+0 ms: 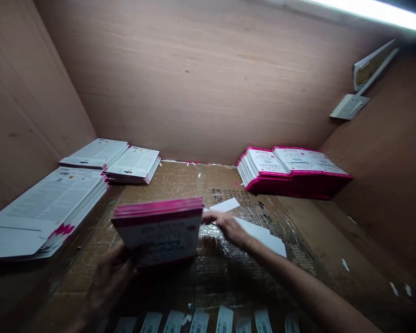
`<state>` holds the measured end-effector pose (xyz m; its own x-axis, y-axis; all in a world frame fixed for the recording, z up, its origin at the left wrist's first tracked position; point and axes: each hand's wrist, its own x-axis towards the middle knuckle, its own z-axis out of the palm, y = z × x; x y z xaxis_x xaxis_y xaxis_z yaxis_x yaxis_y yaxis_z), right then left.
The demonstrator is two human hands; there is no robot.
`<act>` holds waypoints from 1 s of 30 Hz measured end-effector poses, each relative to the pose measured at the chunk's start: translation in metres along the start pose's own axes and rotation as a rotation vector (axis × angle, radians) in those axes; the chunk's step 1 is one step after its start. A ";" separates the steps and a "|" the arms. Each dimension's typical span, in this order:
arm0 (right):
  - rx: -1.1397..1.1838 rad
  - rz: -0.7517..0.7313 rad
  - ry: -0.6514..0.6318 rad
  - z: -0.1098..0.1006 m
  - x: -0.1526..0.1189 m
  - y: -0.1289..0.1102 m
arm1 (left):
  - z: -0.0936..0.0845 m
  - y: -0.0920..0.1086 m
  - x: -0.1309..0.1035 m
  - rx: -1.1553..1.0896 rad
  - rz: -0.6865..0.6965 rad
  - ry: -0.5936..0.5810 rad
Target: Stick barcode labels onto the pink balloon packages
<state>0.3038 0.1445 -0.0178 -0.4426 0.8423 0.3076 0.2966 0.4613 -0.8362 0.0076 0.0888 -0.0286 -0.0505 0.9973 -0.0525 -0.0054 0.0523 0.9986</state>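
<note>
My left hand grips the lower left of a stack of pink-edged flat cartons, held upright on edge over the cardboard-covered bench. My right hand rests against the stack's right edge, fingers closed on it. Under and behind my right hand lie white paper sheets and a smaller white slip.
Piles of printed white flat cartons and two smaller piles sit at left. Pink flat cartons are stacked at back right. Wooden walls enclose three sides. A row of white labels lies along the near edge. A switch box hangs on the right wall.
</note>
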 end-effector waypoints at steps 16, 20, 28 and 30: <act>-0.672 0.488 0.070 0.003 0.051 0.039 | -0.018 0.033 -0.010 -0.170 -0.160 0.255; -0.680 0.404 0.100 -0.003 0.051 0.036 | -0.010 0.040 -0.008 -0.226 -0.207 0.228; -0.734 0.215 0.311 -0.018 0.048 -0.002 | 0.002 0.040 -0.001 -0.198 -0.190 0.115; -0.610 0.119 0.382 -0.023 0.047 -0.027 | 0.004 0.042 -0.001 -0.194 -0.186 0.059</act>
<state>0.2946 0.1781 0.0293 -0.0850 0.8838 0.4601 0.7925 0.3399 -0.5064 0.0114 0.0906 0.0133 -0.0888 0.9664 -0.2411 -0.2105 0.2184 0.9529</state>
